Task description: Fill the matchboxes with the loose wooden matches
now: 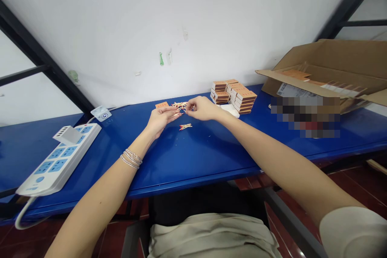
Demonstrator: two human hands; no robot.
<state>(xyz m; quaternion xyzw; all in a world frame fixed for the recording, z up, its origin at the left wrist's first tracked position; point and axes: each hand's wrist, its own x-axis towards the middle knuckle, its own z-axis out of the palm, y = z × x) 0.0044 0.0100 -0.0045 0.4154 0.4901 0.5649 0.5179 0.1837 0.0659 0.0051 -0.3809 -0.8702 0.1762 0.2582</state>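
My left hand point(161, 120) is closed around a few matches point(175, 115), and red heads show near its fingertips. Facing it, my right hand point(202, 108) pinches thumb and forefinger on what looks like a match, mostly hidden by the fingers. Just behind both hands lies a loose heap of matches point(180, 106), partly covered by them. A small bunch of red-headed matches point(185, 126) rests on the blue table point(208, 149) in front of the hands. An orange matchbox point(161, 105) lies flat behind my left hand.
Stacked matchboxes point(242, 96) stand at the wall, right of my right hand, with white box trays point(230, 109) before them. An open carton point(302, 86) holds more boxes at far right. A power strip point(63, 161) with a plugged-in adapter point(68, 134) lies left.
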